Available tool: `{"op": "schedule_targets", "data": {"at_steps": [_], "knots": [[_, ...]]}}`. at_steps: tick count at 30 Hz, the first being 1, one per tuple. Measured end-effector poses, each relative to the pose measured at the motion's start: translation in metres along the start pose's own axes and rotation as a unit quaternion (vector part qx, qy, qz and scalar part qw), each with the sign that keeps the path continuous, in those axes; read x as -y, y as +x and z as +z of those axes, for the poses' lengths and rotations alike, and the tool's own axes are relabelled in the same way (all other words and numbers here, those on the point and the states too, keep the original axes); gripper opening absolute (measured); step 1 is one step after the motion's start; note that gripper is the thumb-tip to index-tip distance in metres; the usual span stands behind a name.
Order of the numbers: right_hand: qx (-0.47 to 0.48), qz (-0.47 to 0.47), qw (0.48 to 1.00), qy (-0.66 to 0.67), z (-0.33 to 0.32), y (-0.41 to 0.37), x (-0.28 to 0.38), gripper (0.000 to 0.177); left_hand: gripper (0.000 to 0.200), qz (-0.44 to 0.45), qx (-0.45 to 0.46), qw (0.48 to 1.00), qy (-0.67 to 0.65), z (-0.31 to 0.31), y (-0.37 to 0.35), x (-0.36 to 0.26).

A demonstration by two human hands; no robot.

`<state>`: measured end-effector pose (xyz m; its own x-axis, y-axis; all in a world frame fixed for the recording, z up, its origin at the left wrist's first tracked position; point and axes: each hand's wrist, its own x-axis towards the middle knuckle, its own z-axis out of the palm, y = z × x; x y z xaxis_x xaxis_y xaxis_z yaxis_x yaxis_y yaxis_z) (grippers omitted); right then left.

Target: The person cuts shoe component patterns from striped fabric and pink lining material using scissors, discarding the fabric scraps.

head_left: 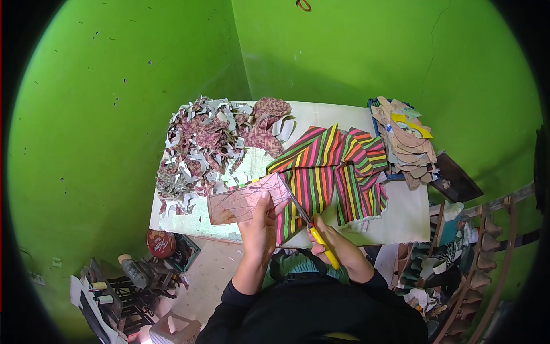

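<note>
My left hand (260,221) grips a pinkish-brown rectangular sheet (235,206) covered in thin dark lines, thumb on top and fingers beneath. My right hand (332,238) is closed around yellow-handled scissors (323,246), seen nearly edge-on. Their long dark blades point up and left, reaching the sheet's right edge; whether they are parted is hard to tell. Below and beyond both hands, a crumpled striped cloth (321,172) in orange, green, yellow, pink and black lies over the table.
A heap of patterned and white scraps (200,137) covers the left part of the pale table (409,209). Cardboard pattern pieces (404,143) fill a bin at the right corner. A red round tin (161,243) stands below left; a wooden rack (472,269) is at lower right.
</note>
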<state>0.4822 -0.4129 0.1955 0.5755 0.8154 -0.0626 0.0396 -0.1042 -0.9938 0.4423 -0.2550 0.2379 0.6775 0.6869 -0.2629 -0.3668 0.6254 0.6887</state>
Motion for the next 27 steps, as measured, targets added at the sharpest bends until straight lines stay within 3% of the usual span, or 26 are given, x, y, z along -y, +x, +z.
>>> {"op": "schedule_targets", "data": {"at_steps": [1,2,4,8,11,13,17,20,22,26,27], "knots": [[0.020,0.102,0.993,0.054,-0.002,0.000,0.005,0.030,0.007,0.000,0.000,1.000,0.000,0.000,0.000,0.000],[0.019,0.102,0.993,0.054,-0.003,0.000,0.005,0.030,0.007,-0.003,0.005,1.000,0.007,-0.001,-0.001,0.000],[0.013,-0.023,0.997,-0.068,-0.003,0.000,0.005,0.035,0.008,-0.006,0.010,1.000,0.016,-0.003,-0.002,0.001],[0.024,0.024,0.998,-0.051,-0.004,0.003,0.008,0.038,0.012,-0.011,0.029,0.999,0.030,-0.006,0.000,0.005],[0.030,0.079,0.996,0.027,-0.002,0.001,0.018,0.035,0.014,-0.007,0.029,0.999,0.032,-0.002,-0.001,0.003],[0.022,0.164,0.953,0.255,-0.001,0.001,0.020,0.031,0.014,-0.004,0.028,0.999,0.030,0.002,-0.003,0.001],[0.003,0.164,0.965,0.207,0.000,0.000,0.010,0.029,0.017,-0.013,0.028,0.999,0.021,-0.004,0.000,0.004],[0.026,0.154,0.973,0.168,0.001,0.000,0.012,0.037,0.017,-0.020,0.030,0.999,0.022,-0.006,0.001,0.005],[0.016,0.065,0.997,0.023,0.002,0.000,0.019,0.036,0.017,-0.020,0.029,0.999,0.021,-0.002,-0.001,0.002],[0.007,0.103,0.990,0.098,0.002,0.003,0.017,0.032,0.016,-0.012,0.024,1.000,0.012,0.001,-0.002,0.001],[-0.010,0.061,0.996,0.059,0.004,0.002,0.017,0.025,0.017,-0.020,0.029,0.999,0.010,0.000,-0.001,0.001]]}}
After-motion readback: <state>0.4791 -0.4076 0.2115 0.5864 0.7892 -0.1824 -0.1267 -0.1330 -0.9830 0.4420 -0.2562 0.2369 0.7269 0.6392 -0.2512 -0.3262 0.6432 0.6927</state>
